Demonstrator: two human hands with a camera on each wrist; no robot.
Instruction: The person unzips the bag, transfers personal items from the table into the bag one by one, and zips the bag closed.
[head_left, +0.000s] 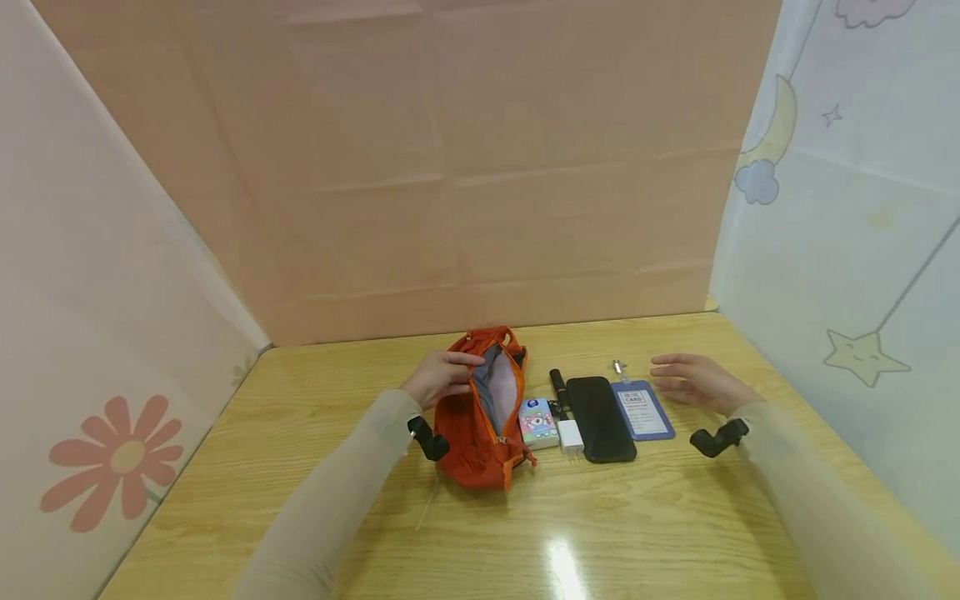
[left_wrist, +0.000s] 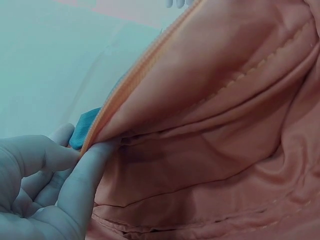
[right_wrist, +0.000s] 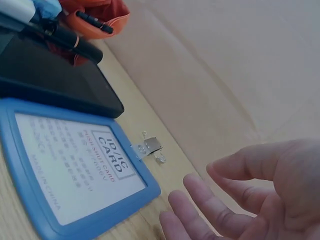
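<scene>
My left hand (head_left: 441, 377) pinches the zippered edge of an orange-red bag (head_left: 467, 450) between thumb and fingers. The bag lies unzipped, and the left wrist view looks onto its lining (left_wrist: 210, 165) with the orange zipper (left_wrist: 135, 85) along the rim. To the right, my right hand (head_left: 697, 382) hovers beside a blue ID card holder (head_left: 657, 421) with a metal clip (right_wrist: 152, 146). Its fingers are loosely bent, apart from the holder and holding nothing. The deeper part of the bag is hidden in the head view.
Between bag and card holder lie a black smartphone (head_left: 600, 421), a white charger plug (head_left: 570, 437), a black cylindrical object (head_left: 558, 385) and a small patterned tissue pack (head_left: 537, 423). Fabric-like walls (head_left: 450, 208) stand behind and at both sides of the wooden table (head_left: 300, 417).
</scene>
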